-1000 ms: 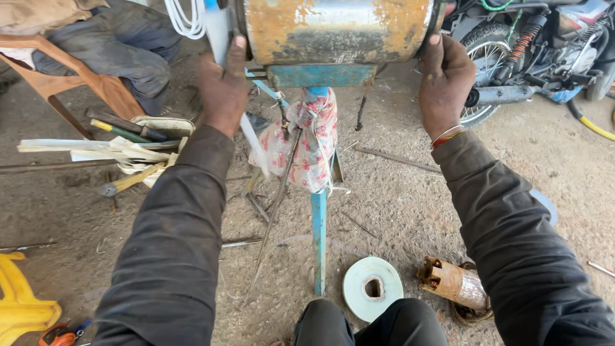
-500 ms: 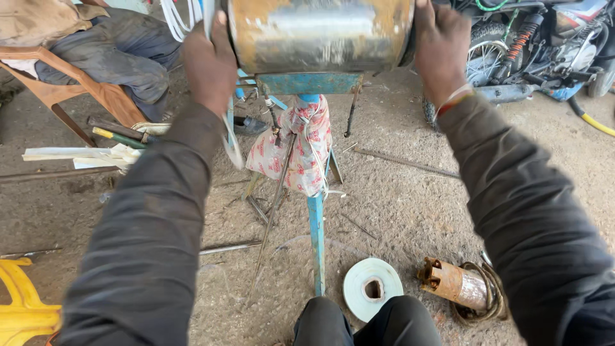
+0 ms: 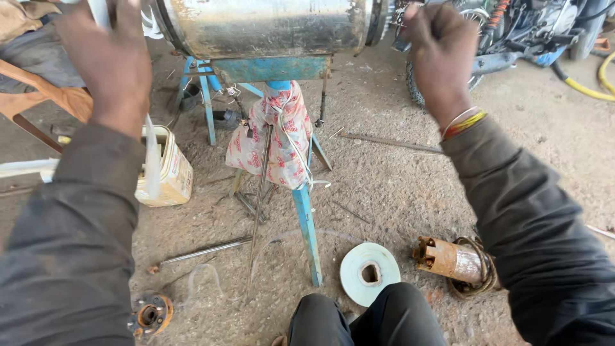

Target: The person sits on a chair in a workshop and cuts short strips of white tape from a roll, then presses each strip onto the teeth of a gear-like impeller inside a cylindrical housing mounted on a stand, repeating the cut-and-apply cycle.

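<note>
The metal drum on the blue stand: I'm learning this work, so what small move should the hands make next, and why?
Probably close both hands on the drum ends: the left hand and right hand flank it, and their grip is unclear.

Both our arms stretched out and raised, dark sleeves, left hand [image 3: 112, 61] open with fingers spread, right hand [image 3: 442, 54] curled into a loose grip, bangles at wrist
</note>
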### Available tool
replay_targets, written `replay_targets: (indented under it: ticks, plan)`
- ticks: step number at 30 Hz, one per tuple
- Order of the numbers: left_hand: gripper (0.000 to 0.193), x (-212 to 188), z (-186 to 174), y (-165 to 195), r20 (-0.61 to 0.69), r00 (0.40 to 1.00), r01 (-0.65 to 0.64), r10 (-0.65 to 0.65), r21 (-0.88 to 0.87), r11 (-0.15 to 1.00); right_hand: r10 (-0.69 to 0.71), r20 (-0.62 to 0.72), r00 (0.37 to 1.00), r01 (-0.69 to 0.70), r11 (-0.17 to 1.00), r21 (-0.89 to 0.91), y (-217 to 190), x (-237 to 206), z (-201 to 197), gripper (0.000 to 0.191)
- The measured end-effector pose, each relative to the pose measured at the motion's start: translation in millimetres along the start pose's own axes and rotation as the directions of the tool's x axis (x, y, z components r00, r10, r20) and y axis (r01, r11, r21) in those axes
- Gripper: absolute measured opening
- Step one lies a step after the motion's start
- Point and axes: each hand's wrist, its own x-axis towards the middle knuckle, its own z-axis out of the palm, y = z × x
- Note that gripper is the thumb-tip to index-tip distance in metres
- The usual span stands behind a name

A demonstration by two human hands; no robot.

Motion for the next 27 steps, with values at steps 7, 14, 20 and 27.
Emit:
replay_targets:
  ticks: [7,14,20,27]
  plan:
    - [0.017,-41,18,2,0.229,0.928,0.373,-0.295,-0.531,0.761,-0.076,0.146,0.986,0.044,0.976,0.213,40,-23,-4,0.057]
    - [0.019,-20,20,-9,0.573,0.687,0.726,-0.447,-0.574,0.379,-0.250,0.395,0.884,0.171,0.959,0.225,40,19,-6,0.040]
    - [0.026,-14,25,-23,0.645,0.658,0.753,-0.388,-0.564,0.340,-0.225,0.500,0.836,0.118,0.965,0.236,45,35,4,0.029]
    - [0.031,-18,34,-15,0.577,0.731,0.683,-0.364,-0.630,0.370,-0.128,0.494,0.860,-0.057,0.938,0.343,40,31,13,0.025]
